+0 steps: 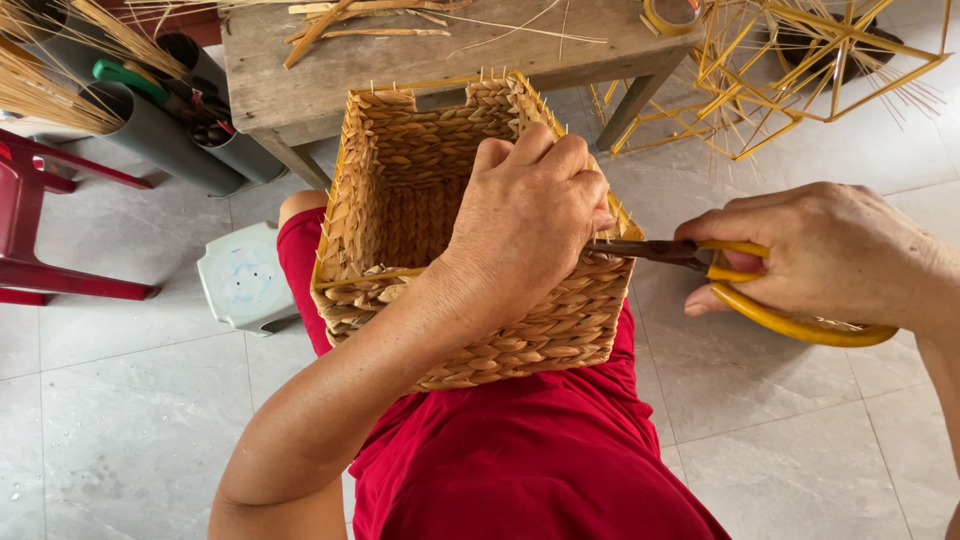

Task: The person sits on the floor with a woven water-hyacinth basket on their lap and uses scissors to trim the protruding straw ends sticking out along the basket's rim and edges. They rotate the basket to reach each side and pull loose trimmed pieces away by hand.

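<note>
Head view shows a person in red clothes sitting with a woven basket on the lap. The basket is square, made of plaited straw, and its open top faces up and a little away from the person.

The left hand lies over the right wall of the basket. Its fingers curl over the rim and grip it tight, holding the basket in place. Thin yellow sticks poke up along the rim.

The right hand holds a pair of scissors with yellow handles. Its fingers are closed through and around the handles. The dark blades run nearly flat from right to left, and their tips reach the rim of the basket just under the left hand's fingers. So the spot at the blade tips lies to the left of the right hand, very close to the left hand. I cannot tell if the blades are apart or together.

Behind the basket stands a wooden bench with loose straw on it. A yellow stick frame sits on the floor to the right. A red chair and a small white stool are on the left.
</note>
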Tool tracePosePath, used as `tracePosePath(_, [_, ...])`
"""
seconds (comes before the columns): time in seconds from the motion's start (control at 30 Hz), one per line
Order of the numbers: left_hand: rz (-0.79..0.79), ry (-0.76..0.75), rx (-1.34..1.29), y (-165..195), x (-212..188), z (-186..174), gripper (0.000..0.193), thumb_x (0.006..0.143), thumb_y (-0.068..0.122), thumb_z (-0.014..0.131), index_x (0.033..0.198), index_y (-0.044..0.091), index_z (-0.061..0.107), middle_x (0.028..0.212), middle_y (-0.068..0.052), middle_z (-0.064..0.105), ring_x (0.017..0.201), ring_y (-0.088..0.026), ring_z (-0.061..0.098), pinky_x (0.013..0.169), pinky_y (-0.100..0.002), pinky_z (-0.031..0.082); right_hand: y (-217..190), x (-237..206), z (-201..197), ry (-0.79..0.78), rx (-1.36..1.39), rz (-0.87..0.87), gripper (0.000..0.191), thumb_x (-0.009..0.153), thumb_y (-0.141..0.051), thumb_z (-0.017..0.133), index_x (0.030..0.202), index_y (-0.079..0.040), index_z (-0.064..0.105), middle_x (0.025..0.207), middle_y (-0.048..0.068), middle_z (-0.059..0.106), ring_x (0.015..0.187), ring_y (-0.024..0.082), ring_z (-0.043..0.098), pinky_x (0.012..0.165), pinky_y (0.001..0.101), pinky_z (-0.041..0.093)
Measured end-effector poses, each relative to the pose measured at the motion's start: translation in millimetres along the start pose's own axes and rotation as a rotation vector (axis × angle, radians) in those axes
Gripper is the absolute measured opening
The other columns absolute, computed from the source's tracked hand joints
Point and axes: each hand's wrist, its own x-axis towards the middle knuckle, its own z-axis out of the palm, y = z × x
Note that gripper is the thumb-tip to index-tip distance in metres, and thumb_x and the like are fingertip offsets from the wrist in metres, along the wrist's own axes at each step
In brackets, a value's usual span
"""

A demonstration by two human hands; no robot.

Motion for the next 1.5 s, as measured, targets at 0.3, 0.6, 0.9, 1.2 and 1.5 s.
tracePosePath(0.3, [-0.149,-0.07,-0.131,-5.3,-3.7,-4.7,0.03,0.092,0.042,0.071,0.086,0.014,0.078,0.097,-0.004,0.067,0.104,-0.025,0.062,0.085,-0.049,0.048,11.9,7.7,24.8,0.088,0.257,-0.136,0.084,0.055,-0.066,0.086,0.124,-0.022,0.067,0.087,-0.005,0.063,0.079,0.017,0.064,0.068,0.036,0.056])
tracePosePath(0.6, [-0.27,-0.256,-0.632,-11.9,13.5,-4.8,0.028,0.088,0.043,0.071,0.092,0.017,0.081,0.086,-0.003,0.077,0.082,-0.019,0.074,0.077,-0.037,0.056,16.2,6.1,22.1,0.011,0.151,-0.114,0.103,0.047,-0.075,0.084,0.133,-0.023,0.06,0.104,-0.001,0.061,0.092,0.019,0.066,0.08,0.0384,0.057])
tracePosePath(0.9, [-0.391,-0.282,-0.514,-7.7,18.6,-2.4,0.036,0.082,0.049,0.08,0.086,0.014,0.078,0.077,-0.002,0.077,0.073,-0.018,0.073,0.071,-0.038,0.055,-1.2,-2.7,8.8,-0.05,0.135,0.005,0.095,0.049,-0.074,0.084,0.132,-0.032,0.062,0.1,-0.008,0.062,0.092,0.015,0.066,0.081,0.036,0.058])
tracePosePath(1.2, [-0.143,-0.166,-0.6,-6.6,15.3,8.9,0.02,0.086,0.03,0.078,0.085,0.011,0.075,0.08,-0.004,0.072,0.08,-0.022,0.07,0.075,-0.04,0.053,-4.8,-7.5,5.1,0.074,0.136,-0.064,0.087,0.052,-0.071,0.088,0.126,-0.029,0.07,0.084,-0.005,0.065,0.077,0.016,0.065,0.071,0.0343,0.058])
tracePosePath(1.5, [-0.137,0.028,-0.422,-13.9,9.1,-5.3,0.011,0.098,0.021,0.072,0.097,0.01,0.073,0.091,-0.003,0.068,0.092,-0.021,0.066,0.085,-0.038,0.054,2.3,-10.2,17.5,0.233,0.178,-0.108,0.065,0.06,-0.065,0.085,0.11,-0.024,0.074,0.066,-0.003,0.068,0.058,0.019,0.067,0.058,0.0358,0.056])
